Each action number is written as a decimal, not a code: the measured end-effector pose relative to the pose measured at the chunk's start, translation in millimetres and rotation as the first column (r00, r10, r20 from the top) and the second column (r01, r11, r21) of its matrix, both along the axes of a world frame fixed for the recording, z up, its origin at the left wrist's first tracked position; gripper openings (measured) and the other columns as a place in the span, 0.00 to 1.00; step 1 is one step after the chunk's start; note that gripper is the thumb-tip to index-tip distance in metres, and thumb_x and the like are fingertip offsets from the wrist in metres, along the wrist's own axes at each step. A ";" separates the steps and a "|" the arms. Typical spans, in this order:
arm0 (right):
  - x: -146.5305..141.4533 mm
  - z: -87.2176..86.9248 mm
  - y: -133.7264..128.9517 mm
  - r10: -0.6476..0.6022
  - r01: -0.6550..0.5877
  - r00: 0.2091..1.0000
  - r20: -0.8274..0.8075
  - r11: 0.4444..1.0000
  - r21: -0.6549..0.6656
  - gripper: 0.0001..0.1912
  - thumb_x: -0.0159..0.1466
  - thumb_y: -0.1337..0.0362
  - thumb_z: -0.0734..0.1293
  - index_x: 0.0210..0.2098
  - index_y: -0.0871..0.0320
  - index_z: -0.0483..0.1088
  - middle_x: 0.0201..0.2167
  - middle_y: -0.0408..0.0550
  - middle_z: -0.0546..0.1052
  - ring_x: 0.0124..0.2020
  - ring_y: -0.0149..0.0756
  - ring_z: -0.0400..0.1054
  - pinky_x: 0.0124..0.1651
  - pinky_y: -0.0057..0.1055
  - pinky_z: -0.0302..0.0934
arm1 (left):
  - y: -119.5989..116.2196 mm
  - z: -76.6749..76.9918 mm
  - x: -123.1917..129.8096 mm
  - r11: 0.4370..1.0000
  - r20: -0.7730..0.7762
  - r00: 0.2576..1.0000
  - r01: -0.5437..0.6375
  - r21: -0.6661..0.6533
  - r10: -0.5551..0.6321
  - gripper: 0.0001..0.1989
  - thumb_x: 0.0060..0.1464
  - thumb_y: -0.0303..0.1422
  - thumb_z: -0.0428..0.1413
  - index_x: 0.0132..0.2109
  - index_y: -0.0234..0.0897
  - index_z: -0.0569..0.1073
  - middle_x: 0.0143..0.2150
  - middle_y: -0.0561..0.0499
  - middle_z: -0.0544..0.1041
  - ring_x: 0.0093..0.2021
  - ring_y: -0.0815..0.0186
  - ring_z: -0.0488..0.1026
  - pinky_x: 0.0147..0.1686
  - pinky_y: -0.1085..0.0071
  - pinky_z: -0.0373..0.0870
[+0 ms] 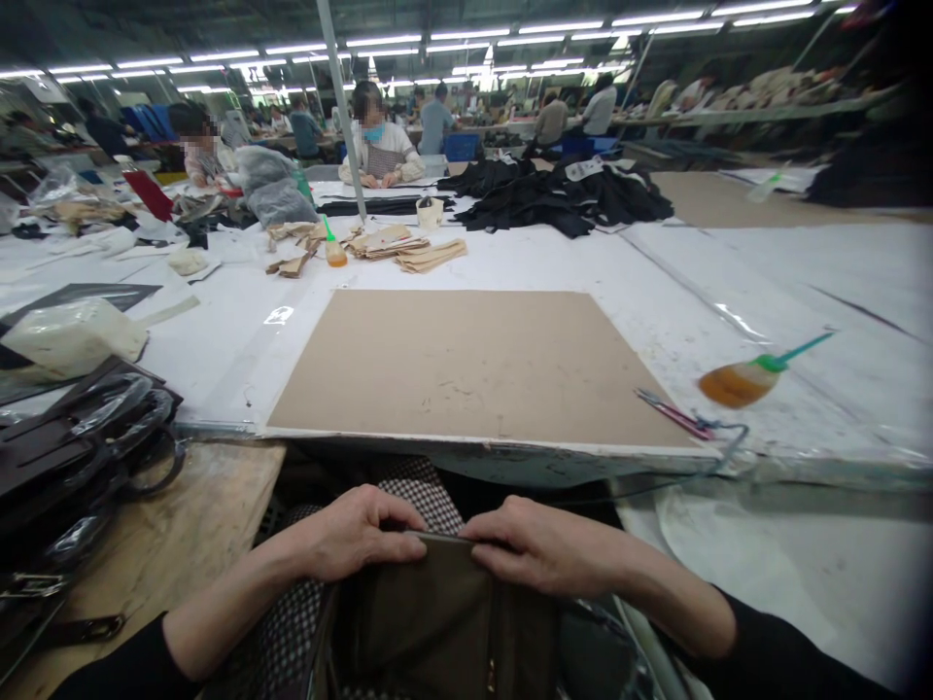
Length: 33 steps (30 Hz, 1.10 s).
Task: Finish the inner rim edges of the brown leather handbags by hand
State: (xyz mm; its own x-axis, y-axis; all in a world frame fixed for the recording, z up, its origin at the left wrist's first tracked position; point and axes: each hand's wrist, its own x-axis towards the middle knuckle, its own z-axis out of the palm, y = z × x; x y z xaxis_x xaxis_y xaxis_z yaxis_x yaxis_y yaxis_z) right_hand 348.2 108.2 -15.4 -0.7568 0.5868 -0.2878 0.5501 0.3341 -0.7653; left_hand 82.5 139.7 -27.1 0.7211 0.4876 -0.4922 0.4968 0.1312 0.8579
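Note:
My left hand and my right hand both grip the top edge of a dark brown leather piece that rests in my lap, below the table's front edge. The fingers of both hands curl over that edge and nearly meet in the middle. Checked fabric lies under and behind the piece. On the table just ahead lies a large tan cardboard sheet with nothing on it.
An orange glue bottle with a green nozzle and a thin red-handled tool lie at the right. Dark bags with handles are piled at the left. Further back sit tan cut pieces, black fabric and seated workers.

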 end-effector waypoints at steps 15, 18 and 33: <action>-37.5 -8.2 19.2 0.106 -0.106 0.986 -0.131 0.994 0.004 0.13 0.71 0.62 0.60 0.32 0.62 0.67 0.23 0.39 0.64 0.26 0.24 0.56 0.29 0.24 0.47 | -0.1 0.4 -31.3 0.992 -0.031 0.992 -0.126 -0.028 0.125 0.17 0.43 0.39 0.67 0.35 0.33 0.73 0.28 0.57 0.69 0.29 0.74 0.61 0.27 0.77 0.55; -35.5 -5.3 18.9 0.087 -0.093 0.989 -0.122 0.994 -0.049 0.13 0.71 0.62 0.59 0.38 0.62 0.72 0.27 0.43 0.70 0.29 0.27 0.62 0.32 0.25 0.51 | -3.3 4.2 -45.9 0.986 -0.055 0.985 -0.165 -0.018 0.164 0.14 0.48 0.39 0.65 0.38 0.33 0.76 0.30 0.55 0.73 0.31 0.73 0.64 0.31 0.77 0.58; -74.3 -24.1 51.9 0.209 -0.242 0.965 -0.156 0.941 -0.238 0.15 0.64 0.54 0.67 0.41 0.61 0.73 0.29 0.40 0.69 0.30 0.28 0.61 0.32 0.24 0.55 | -21.3 4.9 -40.5 0.962 -0.061 0.964 -0.252 0.102 0.259 0.14 0.49 0.39 0.62 0.39 0.33 0.79 0.31 0.53 0.75 0.32 0.70 0.65 0.31 0.75 0.59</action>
